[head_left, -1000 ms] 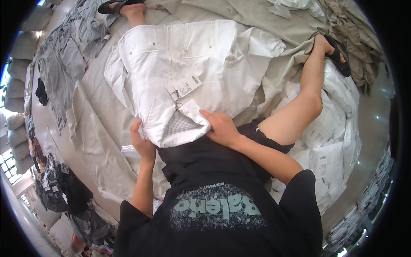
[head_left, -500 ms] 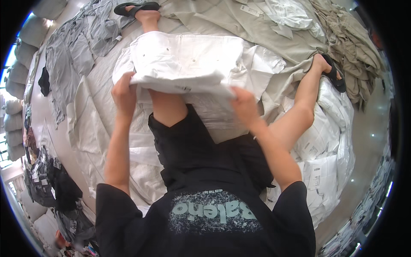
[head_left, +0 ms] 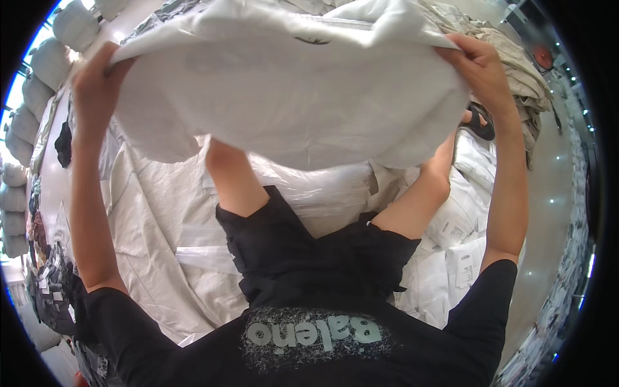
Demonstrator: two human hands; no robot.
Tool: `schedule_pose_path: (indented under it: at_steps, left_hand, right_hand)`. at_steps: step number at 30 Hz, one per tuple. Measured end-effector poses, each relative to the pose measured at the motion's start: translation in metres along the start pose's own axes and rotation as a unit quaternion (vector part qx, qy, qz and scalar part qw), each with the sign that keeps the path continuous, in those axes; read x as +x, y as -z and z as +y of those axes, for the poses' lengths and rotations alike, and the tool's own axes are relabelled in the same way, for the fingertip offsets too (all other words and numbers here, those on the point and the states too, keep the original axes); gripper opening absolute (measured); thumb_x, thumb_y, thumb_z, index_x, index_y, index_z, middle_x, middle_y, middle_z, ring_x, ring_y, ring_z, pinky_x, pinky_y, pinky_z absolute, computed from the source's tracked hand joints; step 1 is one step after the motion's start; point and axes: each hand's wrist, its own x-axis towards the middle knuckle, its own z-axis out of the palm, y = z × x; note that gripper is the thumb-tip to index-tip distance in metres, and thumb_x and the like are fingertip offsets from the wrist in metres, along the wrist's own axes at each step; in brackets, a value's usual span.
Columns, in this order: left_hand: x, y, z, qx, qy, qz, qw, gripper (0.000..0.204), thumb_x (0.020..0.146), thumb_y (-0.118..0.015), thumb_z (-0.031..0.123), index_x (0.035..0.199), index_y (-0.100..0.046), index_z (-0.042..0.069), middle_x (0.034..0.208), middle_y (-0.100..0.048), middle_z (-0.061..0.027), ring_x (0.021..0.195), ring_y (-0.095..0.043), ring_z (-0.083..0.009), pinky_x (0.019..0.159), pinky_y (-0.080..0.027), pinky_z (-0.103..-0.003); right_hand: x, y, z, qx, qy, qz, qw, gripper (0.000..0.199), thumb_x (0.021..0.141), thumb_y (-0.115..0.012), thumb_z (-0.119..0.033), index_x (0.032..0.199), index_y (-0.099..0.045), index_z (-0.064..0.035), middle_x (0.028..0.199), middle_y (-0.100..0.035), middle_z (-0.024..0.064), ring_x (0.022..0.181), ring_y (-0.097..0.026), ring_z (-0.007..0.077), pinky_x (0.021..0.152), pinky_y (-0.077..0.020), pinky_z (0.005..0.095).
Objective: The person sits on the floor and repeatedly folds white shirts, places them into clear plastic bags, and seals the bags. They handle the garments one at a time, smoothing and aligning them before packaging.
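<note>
Raised and spread wide before me is a white garment (head_left: 284,97), pulled taut between my two hands. My left hand (head_left: 97,90) is closed round its upper left edge. My right hand (head_left: 478,68) pinches the upper right edge, fingers folded over the fabric. The garment's lower edge hangs over my legs and hides what lies behind it; its exact kind does not show. Below it, a clear plastic bag (head_left: 322,190) lies between my legs on a pale cloth sheet (head_left: 151,219).
White garments in clear plastic (head_left: 461,264) lie beside my right leg. Khaki garments (head_left: 519,68) are heaped at the far right. Dark garments with tags (head_left: 51,293) pile up at the left. Bulging pale sacks (head_left: 48,64) line the far left.
Both hands have risen and moved apart, lifting the white garment off my lower left leg and stretching it wide. It now covers much of the far view.
</note>
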Motion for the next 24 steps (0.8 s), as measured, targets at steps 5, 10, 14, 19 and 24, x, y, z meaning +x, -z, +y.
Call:
schedule_pose_path:
  at_steps: [5,10,14,19,24]
  left_hand:
    - [0.060,-0.057,0.020,-0.131,0.024,-0.027,0.991,0.027,0.101,-0.081,0.031,0.100,-0.076,0.005,0.070,-0.065,0.0007,0.065,-0.056,-0.0029,0.060,-0.047,-0.026]
    - [0.131,-0.185,-0.026,-0.055,0.018,-0.129,0.990,0.040,0.102,-0.078,0.042,0.096,-0.071,0.003,0.067,-0.060,-0.0107,0.062,-0.052,-0.0193,0.067,-0.048,-0.037]
    - [0.139,-0.320,-0.030,-0.064,-0.013,0.005,0.998,0.023,0.103,-0.070,0.026,0.107,-0.067,0.003,0.094,-0.070,-0.0244,0.088,-0.069,-0.0430,0.080,-0.053,-0.050]
    - [-0.042,-0.396,0.055,-0.133,-0.058,-0.193,0.970,0.054,0.099,-0.075,0.023,0.151,-0.062,0.013,0.146,-0.065,-0.0206,0.140,-0.059,-0.0381,0.121,-0.043,-0.048]
    - [-0.210,-0.354,0.065,-0.076,-0.066,-0.626,0.773,0.081,0.095,-0.078,0.042,0.167,-0.042,0.026,0.164,-0.045,-0.0239,0.154,-0.041,-0.0411,0.125,-0.036,-0.051]
  right_hand:
    - [0.017,0.063,0.052,-0.026,-0.077,0.039,0.996,0.036,0.105,-0.073,-0.035,0.123,-0.078,-0.0032,0.104,-0.078,0.0025,0.094,-0.071,0.0110,0.085,-0.0562,0.0281]
    - [0.114,0.032,0.133,-0.146,-0.177,0.041,0.973,0.038,0.098,-0.081,-0.037,0.114,-0.082,-0.0028,0.095,-0.079,0.0019,0.084,-0.070,0.0092,0.076,-0.0562,0.0294]
    - [0.159,-0.007,0.226,-0.163,-0.037,0.306,0.937,0.039,0.098,-0.079,-0.032,0.123,-0.079,-0.0015,0.100,-0.080,0.0072,0.088,-0.071,0.0133,0.083,-0.0567,0.0308]
    - [0.089,-0.218,0.261,-0.214,-0.028,0.174,0.961,0.062,0.103,-0.068,-0.048,0.156,-0.056,-0.0195,0.162,-0.050,0.0194,0.148,-0.049,0.0404,0.121,-0.0410,0.0546]
    - [-0.066,-0.322,0.324,-0.323,-0.205,-0.096,0.919,0.088,0.098,-0.058,-0.074,0.170,-0.038,-0.0277,0.177,-0.026,0.0186,0.165,-0.018,0.0415,0.130,-0.0105,0.0676]
